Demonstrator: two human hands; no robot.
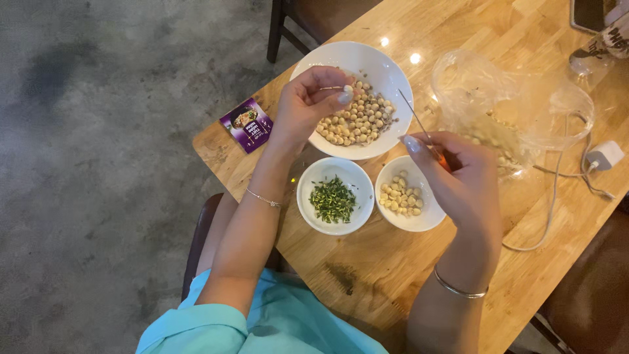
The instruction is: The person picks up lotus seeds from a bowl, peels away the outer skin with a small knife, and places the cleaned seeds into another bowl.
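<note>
My left hand (308,105) pinches a single pale seed (348,88) between thumb and fingers, over the rim of a large white bowl (386,69) filled with many pale seeds (359,121). My right hand (455,174) grips a thin metal pick (414,118) with an orange handle, its tip pointing up toward the big bowl. Below the hands stand two small white bowls: one (314,180) holds green sprout bits (333,198), the other (426,219) holds several pale seeds (401,195).
A wooden table (406,275) bears everything. A clear plastic bag (517,108) with seeds lies at the right. A white charger (606,156) and its cable trail past it. A small purple packet (247,124) lies near the left table edge. A dark chair (308,19) stands beyond.
</note>
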